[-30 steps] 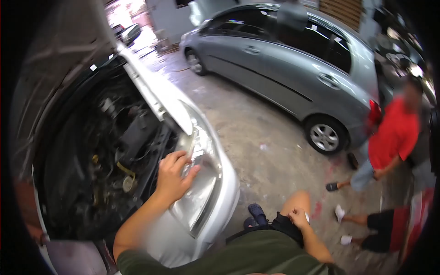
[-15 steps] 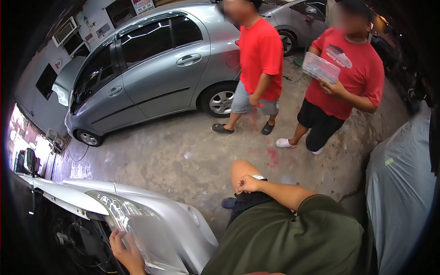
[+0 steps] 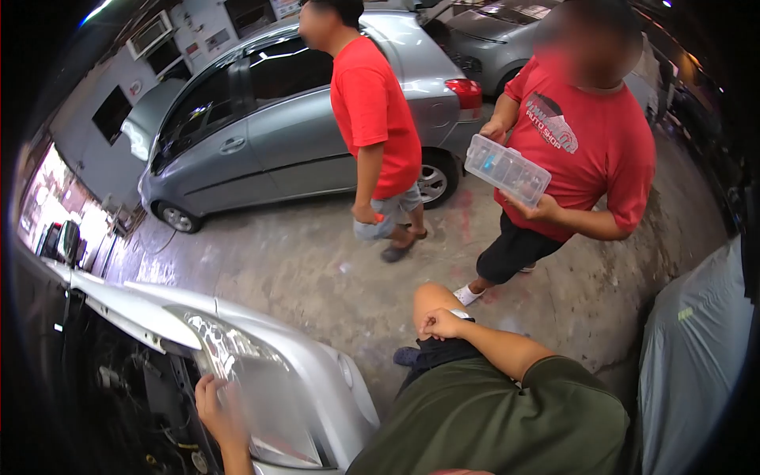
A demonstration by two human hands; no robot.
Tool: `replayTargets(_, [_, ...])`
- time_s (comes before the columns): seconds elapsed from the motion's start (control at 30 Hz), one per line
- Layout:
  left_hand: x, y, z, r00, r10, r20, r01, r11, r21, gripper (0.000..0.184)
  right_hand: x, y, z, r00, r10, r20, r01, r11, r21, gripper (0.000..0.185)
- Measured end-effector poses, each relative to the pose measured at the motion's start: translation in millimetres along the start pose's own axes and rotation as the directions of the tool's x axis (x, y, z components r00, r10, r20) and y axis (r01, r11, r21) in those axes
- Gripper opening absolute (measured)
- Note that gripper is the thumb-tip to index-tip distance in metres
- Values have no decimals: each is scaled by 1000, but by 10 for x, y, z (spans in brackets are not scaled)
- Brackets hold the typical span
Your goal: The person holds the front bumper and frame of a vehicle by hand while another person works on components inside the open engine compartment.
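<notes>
My left hand (image 3: 220, 412) rests by the inner edge of a car headlight (image 3: 257, 396), at the border of the open engine bay. Its fingers are stretched out and slightly apart, partly blurred. The lens looks clear near the top and hazy lower down. My right hand (image 3: 443, 323) lies over my bent leg with its fingers curled together; whatever may be in them is hidden. A small white patch (image 3: 460, 313) shows beside that wrist. Facing me, a person in a red printed shirt (image 3: 586, 150) holds a clear compartment box (image 3: 508, 169) with small items inside, using both hands.
The white car's fender (image 3: 332, 380) and dark engine bay (image 3: 119, 388) fill the lower left. A grey hatchback (image 3: 277, 134) stands across the concrete floor (image 3: 317, 261). Another person in red (image 3: 376, 119) walks between. A covered vehicle (image 3: 697, 348) is at right.
The person in the printed shirt has come closer and now has both hands on the box. The other person has walked left. My hands hold nearly the same places; the view has shifted.
</notes>
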State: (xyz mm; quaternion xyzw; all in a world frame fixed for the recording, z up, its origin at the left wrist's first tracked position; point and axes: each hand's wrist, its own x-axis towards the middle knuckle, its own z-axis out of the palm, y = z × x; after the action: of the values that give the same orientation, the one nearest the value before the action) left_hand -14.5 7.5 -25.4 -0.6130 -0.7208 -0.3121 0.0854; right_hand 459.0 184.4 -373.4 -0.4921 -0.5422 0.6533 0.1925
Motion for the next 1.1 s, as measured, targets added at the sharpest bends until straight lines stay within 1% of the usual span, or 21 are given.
replayTargets(0.13, [-27, -48, 33, 998, 46, -48, -44, 998, 54, 20, 77, -31, 83, 999, 15, 45, -11, 997, -78, 17])
replayTargets(0.2, [2, 68, -22, 999, 40, -16, -38, 994, 101, 28, 132, -37, 112, 995, 25, 92, -16, 995, -99, 24])
replayTargets(0.23, [97, 158, -129, 995, 24, 98, -43, 980, 193, 35, 158, -86, 134, 991, 32, 132, -17, 993, -114, 27])
replayTargets(0.27, [116, 121, -169, 987, 131, 96, -154, 946, 286, 40, 236, -24, 162, 985, 40, 165, -21, 993, -113, 31])
replayTargets(0.3, [192, 152, -303, 968, 108, 225, -179, 929, 323, 43, 216, -99, 202, 983, 53, 175, -26, 988, -152, 32])
replayTargets(0.33, [231, 106, -423, 941, 93, 326, -204, 923, 326, 46, 219, -81, 240, 977, 76, 201, -49, 990, -133, 31])
replayTargets(0.37, [305, 248, -643, 911, 36, 411, -200, 910, 364, 46, 218, -39, 299, 973, 44, 228, -16, 992, -122, 31])
replayTargets(0.4, [349, 308, -746, 916, 90, 391, -244, 899, 364, 41, 228, 21, 263, 972, 21, 233, 3, 995, -104, 32])
replayTargets(0.43, [381, 398, -886, 947, 73, 313, -198, 899, 391, 36, 217, 19, 284, 962, 38, 270, -4, 992, -125, 32])
replayTargets(0.47, [430, 525, -1071, 973, 108, 204, -182, 904, 387, 35, 223, 17, 285, 956, 49, 290, -9, 990, -138, 32])
replayTargets(0.5, [449, 564, -1206, 973, 227, 40, -227, 913, 339, 38, 228, 2, 305, 954, 55, 295, -14, 990, -140, 32])
replayTargets(0.53, [462, 677, -1418, 954, 293, -61, -252, 896, 364, 45, 243, 3, 323, 949, 76, 307, -33, 989, -143, 32])
replayTargets(0.57, [475, 722, -1512, 900, 389, -198, -300, 881, 367, 51, 285, 48, 308, 946, 97, 308, -56, 988, -141, 33])
replayTargets(0.6, [469, 746, -1729, 835, 482, -264, -352, 838, 417, 56, 280, 54, 320, 945, 120, 305, -81, 987, -137, 33])
replayTargets(0.67, [457, 731, -2034, 630, 626, -459, -406, 770, 492, 62, 269, 17, 351, 943, 153, 295, -108, 981, -164, 34])
replayTargets(0.77, [312, 664, -2391, 398, 656, -641, -372, 754, 541, 62, 308, -26, 380, 941, 169, 294, -123, 978, -170, 33])
replayTargets(0.83, [179, 627, -2531, 275, 626, -729, -353, 771, 529, 64, 321, -37, 373, 942, 175, 287, -129, 976, -173, 32])
replayTargets(0.87, [102, 626, -2620, 248, 599, -761, -352, 788, 505, 64, 319, -44, 372, 944, 178, 278, -137, 977, -162, 32])
replayTargets(0.97, [-187, 638, -2849, 256, 510, -821, -341, 843, 416, 63, 317, -127, 403, 946, 183, 268, -147, 978, -147, 31])
replayTargets(1.0, [-270, 687, -2929, 310, 494, -812, -312, 860, 404, 62, 327, -124, 400, 944, 184, 273, -146, 977, -154, 31])
replayTargets(1.1, [-280, 855, -2920, 390, 460, -798, -262, 886, 383, 60, 346, -117, 419, 945, 181, 273, -145, 979, -147, 30])
